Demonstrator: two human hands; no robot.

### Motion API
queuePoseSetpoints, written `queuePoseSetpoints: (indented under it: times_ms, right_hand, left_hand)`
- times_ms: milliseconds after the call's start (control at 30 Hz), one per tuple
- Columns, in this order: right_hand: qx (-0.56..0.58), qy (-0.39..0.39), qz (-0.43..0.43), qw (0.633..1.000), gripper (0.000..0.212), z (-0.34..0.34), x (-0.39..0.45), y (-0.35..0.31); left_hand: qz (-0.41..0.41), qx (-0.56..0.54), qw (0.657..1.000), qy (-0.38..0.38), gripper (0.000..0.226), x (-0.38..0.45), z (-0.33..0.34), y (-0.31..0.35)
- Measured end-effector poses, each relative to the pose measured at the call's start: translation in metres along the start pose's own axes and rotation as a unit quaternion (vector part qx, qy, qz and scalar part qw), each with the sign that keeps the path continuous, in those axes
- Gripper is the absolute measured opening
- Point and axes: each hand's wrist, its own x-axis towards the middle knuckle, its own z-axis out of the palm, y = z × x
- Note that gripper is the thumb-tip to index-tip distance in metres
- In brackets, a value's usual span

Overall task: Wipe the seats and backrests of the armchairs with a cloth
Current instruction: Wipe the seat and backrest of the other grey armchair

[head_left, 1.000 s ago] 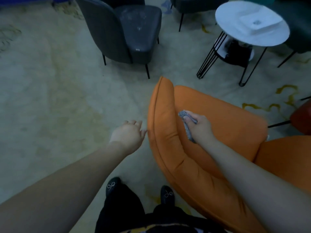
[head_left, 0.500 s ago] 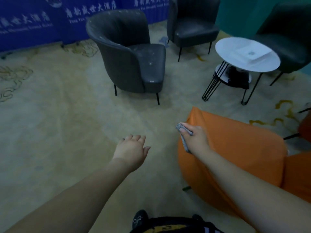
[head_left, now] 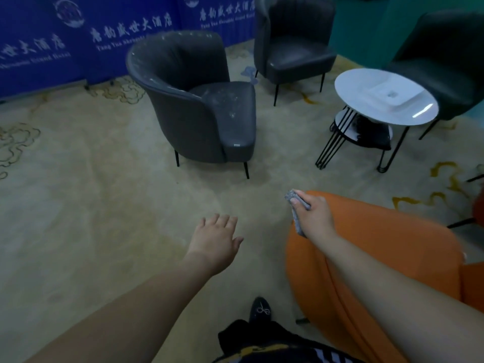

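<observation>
An orange armchair [head_left: 387, 247] fills the lower right. My right hand [head_left: 315, 216] grips a small grey cloth [head_left: 296, 205] just above the chair's near top edge. My left hand [head_left: 216, 238] hovers over the carpet to the left of the chair, fingers straight and holding nothing. A dusty dark grey armchair [head_left: 199, 100] stands in the middle, facing right. Behind it stands a second dark armchair [head_left: 293, 43], and a third [head_left: 450, 61] is at the far right.
A round white side table [head_left: 366, 100] on black wire legs stands right of the grey chairs, with a white tray on top. Blue banners [head_left: 78, 35] line the back wall. My black shoe [head_left: 260, 310] is on the beige carpet [head_left: 91, 205].
The view has lifted from the orange chair toward the grey armchairs. My right hand with the cloth has come off the orange backrest's inner face to its top edge. My left hand moved away from the chair.
</observation>
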Motion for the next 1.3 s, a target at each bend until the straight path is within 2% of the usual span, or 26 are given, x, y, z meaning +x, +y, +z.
queuePoseSetpoints:
  times_ms: [300, 533, 1033, 1300]
  right_hand:
    - [-0.012, 0.004, 0.002, 1.000, 0.031, 0.000, 0.126, -0.005]
    - [-0.005, 0.019, 0.024, 1.000, 0.030, 0.017, 0.204, -0.015]
    - [-0.007, 0.086, 0.059, 0.995, 0.028, 0.034, 0.390, -0.076]
    - [0.003, 0.090, 0.095, 0.991, 0.027, 0.030, 0.482, -0.074]
  left_hand:
    - [0.009, 0.042, 0.999, -0.006, 0.065, 0.127, -0.034, -0.018]
    - [0.016, 0.030, 0.999, -0.019, 0.066, 0.205, -0.048, -0.033]
    - [0.107, 0.054, 0.993, -0.002, 0.067, 0.439, -0.106, -0.104]
    - [0.087, 0.037, 0.995, -0.020, 0.066, 0.536, -0.127, -0.104]
